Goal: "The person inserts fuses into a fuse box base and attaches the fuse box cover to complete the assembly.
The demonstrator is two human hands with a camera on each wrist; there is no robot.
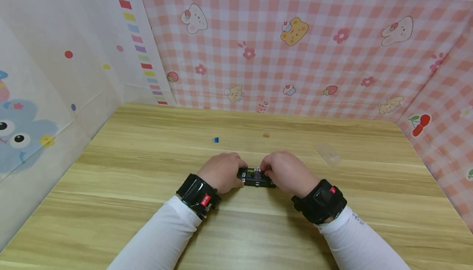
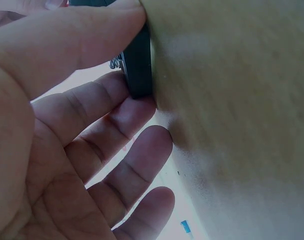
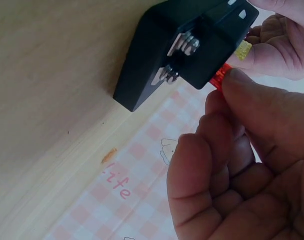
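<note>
A small black plastic case [image 1: 253, 182] with silver coil springs lies between both hands on the table. My left hand [image 1: 221, 172] grips its left end, the thumb on the near side and fingertips at the far side. In the right wrist view, my right hand [image 3: 242, 150] pinches a small red translucent piece [image 3: 220, 74] between thumb and index finger, right at the edge of the case. Its other fingers are curled. A small yellow piece [image 3: 242, 50] shows at the case beside the left fingers. The red piece's far end is hidden behind the case.
Behind the hands lie a small blue piece with prongs [image 1: 216, 140] and a small orange translucent piece [image 1: 266, 135]. A clear plastic sheet-like piece [image 1: 328, 155] lies beyond the right hand. Patterned cloth [image 1: 229, 56] hangs along the back of the wooden table [image 1: 122, 171].
</note>
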